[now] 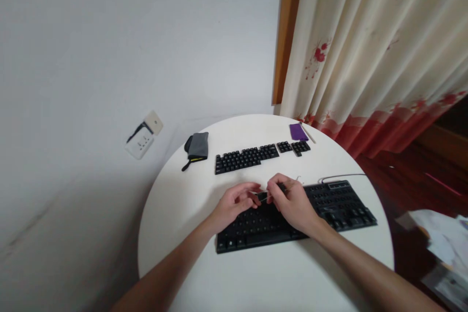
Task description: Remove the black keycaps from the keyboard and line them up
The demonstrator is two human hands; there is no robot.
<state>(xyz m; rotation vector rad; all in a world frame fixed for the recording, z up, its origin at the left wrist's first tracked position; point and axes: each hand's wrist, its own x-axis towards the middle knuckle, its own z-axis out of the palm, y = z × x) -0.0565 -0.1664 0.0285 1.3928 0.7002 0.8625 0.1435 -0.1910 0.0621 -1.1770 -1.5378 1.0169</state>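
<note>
Forearms (175, 263), left hand (232, 205), right hand (292, 204) holding thin tool (282, 186), keyboard (265, 228) underneath, keycaps (245, 158) beyond

1. A pale, plain wall (146, 34) fills the upper left and centre of the frame, with a dark streak at the lower left.
2. At centre left, a white socket plate (140, 143) sits just beside a beige plate (154, 122).
3. A brown wooden strip (288, 34) runs down the wall at the top, right of centre.
4. A cream curtain (360, 53) with red flowers and a red lower band hangs across the upper right.
5. A round white table (171, 229) occupies the lower centre.
6. Dark reddish floor (383, 178) shows at the right.
7. Soft light leaves the lower-left wall dim.
</note>
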